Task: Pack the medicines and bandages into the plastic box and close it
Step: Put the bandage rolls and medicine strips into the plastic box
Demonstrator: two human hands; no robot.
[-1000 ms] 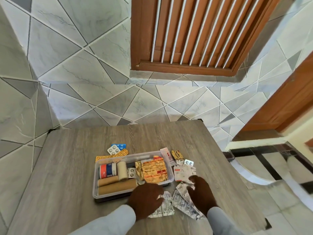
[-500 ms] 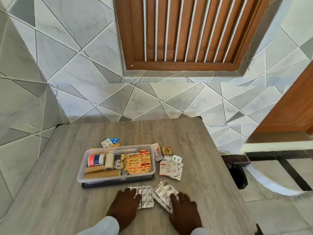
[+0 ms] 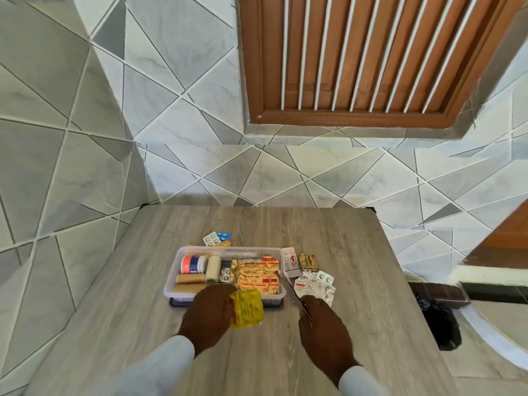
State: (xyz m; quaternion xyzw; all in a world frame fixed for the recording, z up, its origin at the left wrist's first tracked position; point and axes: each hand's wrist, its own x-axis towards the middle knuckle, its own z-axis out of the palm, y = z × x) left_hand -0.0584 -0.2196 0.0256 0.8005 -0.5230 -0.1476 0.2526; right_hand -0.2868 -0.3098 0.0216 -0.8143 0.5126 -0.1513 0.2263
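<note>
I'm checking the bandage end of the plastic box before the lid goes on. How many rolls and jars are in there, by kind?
Tan bandage rolls: 3
White jar with red and blue label: 1
Total: 4

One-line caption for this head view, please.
Left hand holds a yellow blister pack beside the open plastic box; right hand grips a silver strip.

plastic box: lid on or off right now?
Off. The plastic box is open-topped, with the bandage rolls and yellow blister packs inside exposed; no lid covers it.
</note>
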